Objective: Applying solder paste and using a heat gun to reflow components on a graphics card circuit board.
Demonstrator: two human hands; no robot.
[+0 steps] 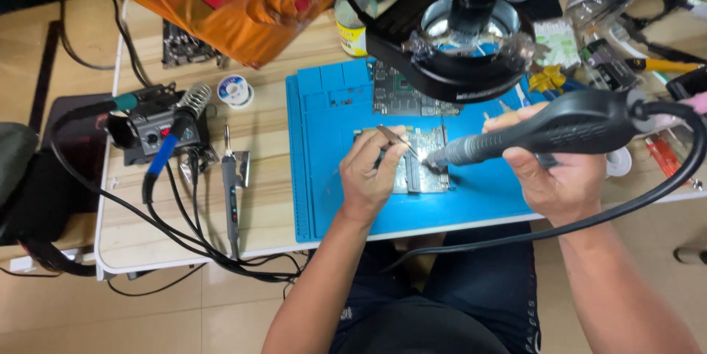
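Right now, left hand [370,174] with fingers pinched on thin metal tweezers [396,137], tips slanting down toward the circuit board [423,159]. Right hand [554,177] with fingers wrapped around the thick black handle of a hot-air tool [549,132], metal nozzle aimed at the same spot on the board, just beside the tweezer tips. Board lying flat near the middle of the blue mat [324,177], left hand resting at its left edge. Second, larger board [401,93] farther back on the mat, partly under the black microscope with ring light [460,37], which overhangs the far part of the mat. Bare blue strip open to the left of the hand; narrow band of mat open along the near edge, which runs close to the front edge of the counter [265,140]. Black cord [626,210] from the tool looping past the right wrist and off the front edge. Farther left, well apart from the mat: slim soldering pen [230,192], solder spool [234,90], soldering station [151,129] with tangled cables spilling over the left edge. Bottle [353,23] beyond the mat's far edge. Right side crowded with small tools, hard to tell apart.
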